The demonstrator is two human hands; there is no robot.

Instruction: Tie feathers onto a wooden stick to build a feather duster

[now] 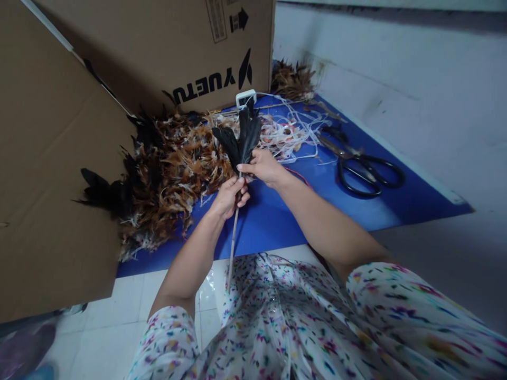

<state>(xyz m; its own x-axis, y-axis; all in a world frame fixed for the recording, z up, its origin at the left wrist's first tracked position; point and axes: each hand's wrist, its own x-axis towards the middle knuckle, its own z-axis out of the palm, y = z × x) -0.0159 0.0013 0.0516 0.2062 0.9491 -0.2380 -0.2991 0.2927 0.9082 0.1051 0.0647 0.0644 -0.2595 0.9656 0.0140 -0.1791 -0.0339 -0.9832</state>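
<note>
Our black feathers (pixel 249 134) stand at the top of a thin stick (pixel 234 235) above the blue table (pixel 261 221), our right fingers (pixel 246 168) pinching their base and our left fingers (pixel 240 191) closed around the stick just below.

Hands (pixel 247 182) hold black feathers (pixel 242 138) against a thin stick (pixel 234 237).

Near the matt brown cardboard box (pixel 150 58), I see scissors (pixel 358 163) with dull metal blades and glossy black handles. The blue tabletop (pixel 277 227) looks smooth, faintly shiny.
</note>
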